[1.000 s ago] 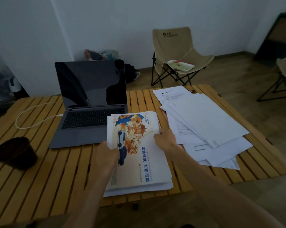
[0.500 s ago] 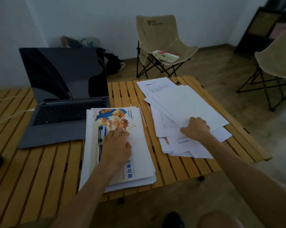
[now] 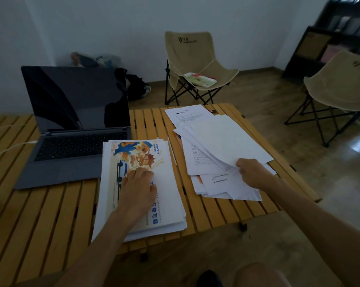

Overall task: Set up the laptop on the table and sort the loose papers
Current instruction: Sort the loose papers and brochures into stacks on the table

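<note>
The right hand (image 3: pixel 252 172) is pinching the near corner of the top white sheets, fingers curled round their edge and lifting them off the loose fan of white printed papers (image 3: pixel 220 146) that is spreading across the right side of the table. The left hand (image 3: pixel 136 188) is lying flat, fingers straight and close together, pressing down on the squared stack of papers with the colourful illustrated cover sheet (image 3: pixel 139 183), which is sitting at the table's near edge, its far left corner overlapping the laptop's front edge.

So the sorting step is in hand, by my reading: one pile gathered, one pile still scattered. The laptop part is looking done. The dark grey open laptop (image 3: pixel 71 131) is standing on the left of the yellow slatted wooden table (image 3: pixel 40 214), screen black, a white cable (image 3: pixel 11 147) running into its left side.

The next move is calling for a clean separation: peeling only the pinched sheets away without dragging those underneath, then carrying them across to the held stack.

Counting up: two hands, one laptop, one cable, two paper piles, though the sheets in each are too overlapped to count. Behind the table, two beige fabric folding chairs; the nearer-centre chair (image 3: pixel 195 65) is carrying one flat printed item on its seat.
</note>
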`<state>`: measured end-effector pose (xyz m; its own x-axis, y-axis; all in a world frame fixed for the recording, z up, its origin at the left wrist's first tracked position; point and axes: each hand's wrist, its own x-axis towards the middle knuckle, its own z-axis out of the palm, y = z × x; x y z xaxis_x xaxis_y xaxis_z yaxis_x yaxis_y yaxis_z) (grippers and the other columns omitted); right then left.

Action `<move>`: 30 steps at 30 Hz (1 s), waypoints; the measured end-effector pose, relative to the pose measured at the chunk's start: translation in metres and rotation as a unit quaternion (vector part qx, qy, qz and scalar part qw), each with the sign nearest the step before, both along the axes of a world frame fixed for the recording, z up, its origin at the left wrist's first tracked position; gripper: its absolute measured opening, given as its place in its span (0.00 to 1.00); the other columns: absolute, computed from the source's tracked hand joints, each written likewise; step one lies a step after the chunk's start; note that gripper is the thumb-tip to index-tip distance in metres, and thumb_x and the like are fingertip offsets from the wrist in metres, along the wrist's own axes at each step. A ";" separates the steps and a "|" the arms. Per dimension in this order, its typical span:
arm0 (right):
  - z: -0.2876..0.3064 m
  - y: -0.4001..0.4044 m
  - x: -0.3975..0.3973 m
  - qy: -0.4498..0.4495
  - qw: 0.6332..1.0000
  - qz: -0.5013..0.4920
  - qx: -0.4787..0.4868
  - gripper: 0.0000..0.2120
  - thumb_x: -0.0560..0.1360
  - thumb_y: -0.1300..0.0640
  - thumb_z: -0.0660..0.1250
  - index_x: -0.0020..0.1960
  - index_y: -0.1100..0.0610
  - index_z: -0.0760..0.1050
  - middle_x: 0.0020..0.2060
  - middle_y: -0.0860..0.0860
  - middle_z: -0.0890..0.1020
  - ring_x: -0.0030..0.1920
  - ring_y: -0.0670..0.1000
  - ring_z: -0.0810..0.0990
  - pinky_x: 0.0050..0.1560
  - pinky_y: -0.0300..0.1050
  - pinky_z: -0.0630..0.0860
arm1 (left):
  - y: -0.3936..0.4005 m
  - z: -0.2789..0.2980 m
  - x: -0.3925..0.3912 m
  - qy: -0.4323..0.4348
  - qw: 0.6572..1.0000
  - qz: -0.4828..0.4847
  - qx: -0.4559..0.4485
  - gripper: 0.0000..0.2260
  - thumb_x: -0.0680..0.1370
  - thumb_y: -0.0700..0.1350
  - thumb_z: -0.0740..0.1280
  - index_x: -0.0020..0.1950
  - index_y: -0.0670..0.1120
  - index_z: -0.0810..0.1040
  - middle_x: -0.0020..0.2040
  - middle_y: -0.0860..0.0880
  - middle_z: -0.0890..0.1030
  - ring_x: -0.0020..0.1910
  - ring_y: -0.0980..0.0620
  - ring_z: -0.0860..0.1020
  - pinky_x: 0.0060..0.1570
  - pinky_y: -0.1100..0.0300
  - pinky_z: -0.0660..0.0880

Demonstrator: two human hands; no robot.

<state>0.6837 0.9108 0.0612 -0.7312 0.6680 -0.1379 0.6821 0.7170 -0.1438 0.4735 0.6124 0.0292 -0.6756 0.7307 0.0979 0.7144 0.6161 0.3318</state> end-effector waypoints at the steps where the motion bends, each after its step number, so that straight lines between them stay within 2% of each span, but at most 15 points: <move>1: 0.001 0.001 0.006 0.020 1.000 0.002 0.002 0.09 0.80 0.63 0.59 0.45 0.54 0.74 0.46 0.55 0.81 0.48 0.57 0.81 0.43 0.43 0.70 | 0.000 0.000 0.001 0.000 1.000 0.000 -0.001 0.17 0.81 0.50 0.59 0.69 0.49 0.72 0.68 0.51 0.71 0.68 0.49 0.67 0.69 0.49 0.62; 3: 0.004 -0.001 0.013 0.043 0.999 0.011 0.005 0.09 0.81 0.62 0.61 0.47 0.58 0.79 0.46 0.55 0.83 0.48 0.56 0.81 0.44 0.44 0.72 | -0.001 0.000 0.002 -0.003 1.000 0.000 -0.003 0.17 0.81 0.51 0.59 0.69 0.49 0.72 0.68 0.51 0.71 0.68 0.49 0.68 0.70 0.49 0.62; 5: 0.006 -0.001 0.017 0.058 0.998 0.015 -0.016 0.09 0.81 0.59 0.64 0.50 0.60 0.82 0.48 0.55 0.84 0.49 0.55 0.82 0.49 0.49 0.78 | -0.002 -0.001 0.002 -0.012 1.000 -0.003 -0.001 0.17 0.81 0.50 0.60 0.70 0.49 0.72 0.69 0.51 0.70 0.69 0.49 0.67 0.71 0.48 0.61; 8: 0.011 0.000 0.019 0.067 0.996 0.021 -0.048 0.11 0.80 0.55 0.66 0.53 0.61 0.84 0.51 0.57 0.85 0.51 0.56 0.82 0.55 0.54 0.79 | -0.004 -0.003 0.001 -0.024 1.000 -0.006 -0.002 0.18 0.81 0.51 0.60 0.71 0.50 0.70 0.71 0.52 0.69 0.70 0.49 0.66 0.72 0.48 0.60; 10: 0.013 -0.001 0.020 0.075 0.996 0.028 -0.049 0.12 0.81 0.52 0.65 0.53 0.58 0.85 0.52 0.54 0.86 0.48 0.51 0.82 0.51 0.47 0.79 | -0.005 -0.004 0.001 -0.027 1.000 -0.008 -0.001 0.18 0.81 0.51 0.60 0.71 0.50 0.70 0.72 0.52 0.68 0.71 0.50 0.65 0.73 0.48 0.60; 14: 0.014 -0.009 0.015 0.112 0.992 0.053 -0.034 0.13 0.82 0.51 0.63 0.54 0.56 0.84 0.50 0.50 0.85 0.42 0.42 0.77 0.41 0.35 0.68 | -0.005 -0.006 -0.001 -0.030 0.999 -0.009 0.002 0.18 0.81 0.51 0.60 0.71 0.50 0.71 0.71 0.52 0.68 0.70 0.49 0.66 0.72 0.47 0.61; 16: 0.015 -0.017 0.010 0.112 0.991 0.069 -0.034 0.13 0.82 0.50 0.61 0.53 0.54 0.83 0.50 0.48 0.84 0.43 0.42 0.77 0.43 0.35 0.71 | -0.003 -0.005 0.000 -0.027 1.000 -0.005 -0.001 0.18 0.81 0.51 0.60 0.70 0.50 0.71 0.70 0.52 0.69 0.69 0.49 0.66 0.72 0.47 0.61; 18: 0.016 -0.025 0.007 0.107 0.991 0.076 -0.029 0.14 0.83 0.50 0.60 0.54 0.53 0.83 0.50 0.48 0.85 0.46 0.47 0.80 0.47 0.42 0.76 | -0.002 -0.003 0.002 -0.024 1.000 0.001 0.000 0.18 0.81 0.52 0.60 0.70 0.51 0.72 0.70 0.51 0.70 0.70 0.48 0.66 0.71 0.46 0.61; 21: 0.023 -0.038 0.002 0.145 0.987 0.063 0.002 0.14 0.83 0.50 0.59 0.50 0.54 0.81 0.43 0.49 0.84 0.41 0.50 0.81 0.42 0.46 0.78 | 0.002 0.000 0.005 -0.027 1.000 0.003 0.006 0.18 0.81 0.51 0.61 0.70 0.50 0.72 0.71 0.50 0.69 0.71 0.47 0.65 0.72 0.46 0.58; 23: 0.035 -0.045 -0.001 0.180 0.982 0.054 0.034 0.13 0.83 0.51 0.59 0.46 0.55 0.78 0.37 0.48 0.81 0.36 0.48 0.79 0.35 0.43 0.75 | 0.005 0.002 0.009 -0.034 0.999 0.002 0.013 0.18 0.81 0.50 0.61 0.71 0.50 0.71 0.71 0.49 0.70 0.71 0.46 0.64 0.73 0.47 0.57; 25: 0.048 -0.051 -0.001 0.204 0.976 0.048 0.061 0.12 0.83 0.52 0.59 0.44 0.53 0.75 0.34 0.44 0.78 0.33 0.42 0.76 0.32 0.37 0.68 | 0.008 0.004 0.014 -0.043 0.999 0.000 0.017 0.18 0.81 0.50 0.61 0.71 0.50 0.70 0.70 0.49 0.70 0.71 0.46 0.64 0.74 0.47 0.56; 27: 0.060 -0.056 0.000 0.226 0.970 0.047 0.075 0.10 0.84 0.52 0.58 0.45 0.52 0.72 0.37 0.45 0.77 0.34 0.42 0.76 0.32 0.35 0.67 | 0.010 0.006 0.019 -0.069 0.997 -0.004 0.037 0.18 0.81 0.49 0.62 0.72 0.51 0.69 0.70 0.49 0.70 0.71 0.46 0.65 0.74 0.46 0.58; 30: 0.084 -0.067 0.000 0.248 0.962 0.059 0.095 0.08 0.84 0.52 0.56 0.48 0.52 0.69 0.41 0.44 0.75 0.37 0.43 0.76 0.33 0.34 0.69 | 0.018 0.020 0.030 -0.119 0.984 -0.015 0.129 0.20 0.81 0.49 0.65 0.73 0.51 0.68 0.72 0.49 0.69 0.70 0.48 0.67 0.70 0.52 0.63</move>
<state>0.6837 0.8440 0.1456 -0.7476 0.5552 0.3644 0.4754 0.8305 -0.2902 0.5030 0.6301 0.0490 -0.6801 0.7224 0.1246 0.6141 0.4687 0.6349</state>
